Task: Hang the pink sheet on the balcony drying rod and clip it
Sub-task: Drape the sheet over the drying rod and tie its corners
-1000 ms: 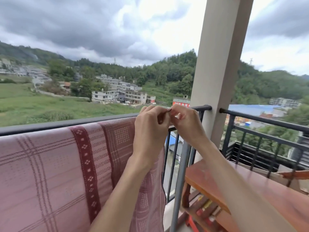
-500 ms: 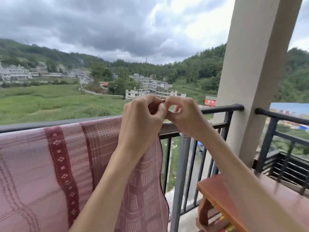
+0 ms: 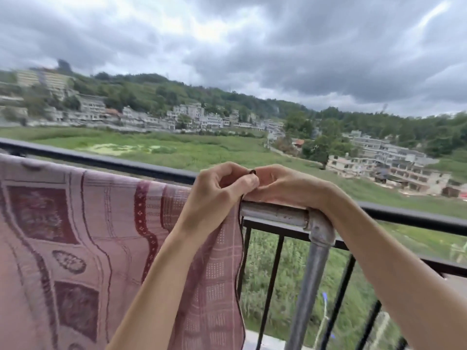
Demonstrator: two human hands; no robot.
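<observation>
Left hand [image 3: 217, 190] curled shut, fingertips pinched against those of the right hand [image 3: 280, 184], both meeting on a small dark object [image 3: 252, 172] held between them; too small to tell what it is. Both hands closed, knuckles up, right at the top right corner of the pink sheet [image 3: 101, 238]. Right hand resting on the bare metal drying rod [image 3: 275, 214], wrist lying over the elbow joint [image 3: 322, 229] where the rod turns down into a vertical post [image 3: 309, 286]. Left hand over the sheet's upper edge, forearm crossing in front of the cloth. Sheet draped over the rod to the left of the hands, hanging down flat, woven with darker maroon bands and squares, its right hem falling just beside the post. Black balcony railing [image 3: 126, 164] behind the rod, vertical bars below. Beyond, green field, houses, wooded hills, heavy grey cloud
</observation>
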